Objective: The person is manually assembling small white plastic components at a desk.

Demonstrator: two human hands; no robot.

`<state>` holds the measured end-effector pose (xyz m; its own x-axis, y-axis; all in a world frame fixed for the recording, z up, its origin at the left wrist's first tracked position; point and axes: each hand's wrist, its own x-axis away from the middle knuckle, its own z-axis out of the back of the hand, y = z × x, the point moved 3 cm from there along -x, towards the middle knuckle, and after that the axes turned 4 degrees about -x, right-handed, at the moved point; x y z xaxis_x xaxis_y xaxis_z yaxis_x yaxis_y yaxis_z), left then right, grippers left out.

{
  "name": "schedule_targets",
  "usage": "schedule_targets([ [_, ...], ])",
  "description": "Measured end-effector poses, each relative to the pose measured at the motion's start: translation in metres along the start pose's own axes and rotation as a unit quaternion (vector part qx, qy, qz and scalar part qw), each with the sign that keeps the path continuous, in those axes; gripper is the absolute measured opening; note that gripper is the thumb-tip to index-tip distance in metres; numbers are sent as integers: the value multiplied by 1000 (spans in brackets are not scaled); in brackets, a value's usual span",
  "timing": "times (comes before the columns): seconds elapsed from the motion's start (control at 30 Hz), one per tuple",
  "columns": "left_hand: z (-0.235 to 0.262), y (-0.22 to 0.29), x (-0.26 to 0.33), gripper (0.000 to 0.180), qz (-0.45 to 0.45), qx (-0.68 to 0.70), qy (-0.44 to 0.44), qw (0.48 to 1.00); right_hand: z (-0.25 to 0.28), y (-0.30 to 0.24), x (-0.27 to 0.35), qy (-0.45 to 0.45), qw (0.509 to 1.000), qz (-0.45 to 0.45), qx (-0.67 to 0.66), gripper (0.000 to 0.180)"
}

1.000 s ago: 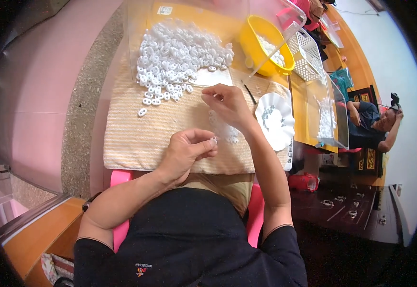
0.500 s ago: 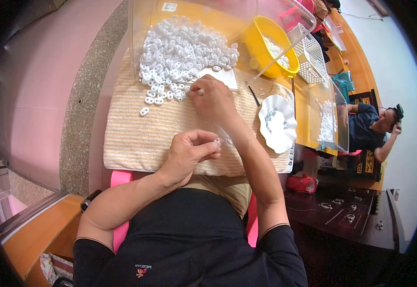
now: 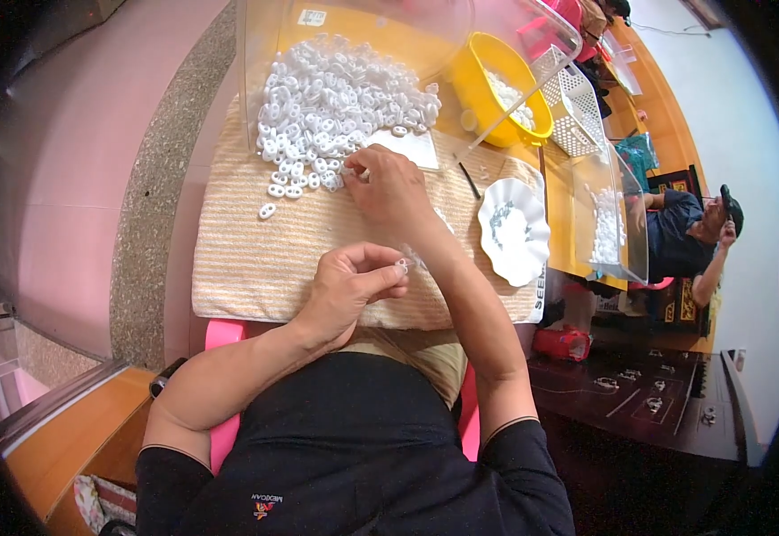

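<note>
My left hand (image 3: 347,284) is closed in a pinch on a small white plastic piece (image 3: 402,265) at its thumb and fingertips. Beyond it, my right hand (image 3: 391,186) rests at the near edge of a heap of white oval two-hole plastic pieces (image 3: 327,103). Its fingers are curled together, with a bit of white between them that is too covered to name. A single two-hole piece (image 3: 267,211) lies apart from the heap on the striped towel (image 3: 255,268). Beside my right forearm stands a white scalloped dish (image 3: 532,255) with small grey-and-white bits in it.
A clear plastic bin (image 3: 255,54) lies around the heap. A yellow tub (image 3: 497,134), a white perforated basket (image 3: 577,98) and another clear bin (image 3: 635,241) with white pieces stand on the right. A black stick (image 3: 469,181) lies near the dish. Another person (image 3: 684,237) sits farther right.
My right hand has shifted slightly left at the heap's edge. My left hand keeps its pinch in nearly the same spot. The view has moved a little.
</note>
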<state>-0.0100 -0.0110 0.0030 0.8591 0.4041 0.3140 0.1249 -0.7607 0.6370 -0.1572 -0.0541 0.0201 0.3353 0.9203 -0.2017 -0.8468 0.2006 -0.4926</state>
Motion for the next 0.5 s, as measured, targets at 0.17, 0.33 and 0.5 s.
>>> schedule_targets([
  [0.17, 1, 0, 0, 14, -3, 4, -4, 1000, 3, -2, 0, -55, 998, 24, 9, 16],
  [0.33, -1, 3, 1, 14, 1, 5, -1, 1000, 10, 2, 3, -89, 995, 33, 23, 19],
  [0.5, -1, 2, 1, 13, 0, 1, -1, 1000, 17, 5, 14, -86, 993, 55, 63, 22],
])
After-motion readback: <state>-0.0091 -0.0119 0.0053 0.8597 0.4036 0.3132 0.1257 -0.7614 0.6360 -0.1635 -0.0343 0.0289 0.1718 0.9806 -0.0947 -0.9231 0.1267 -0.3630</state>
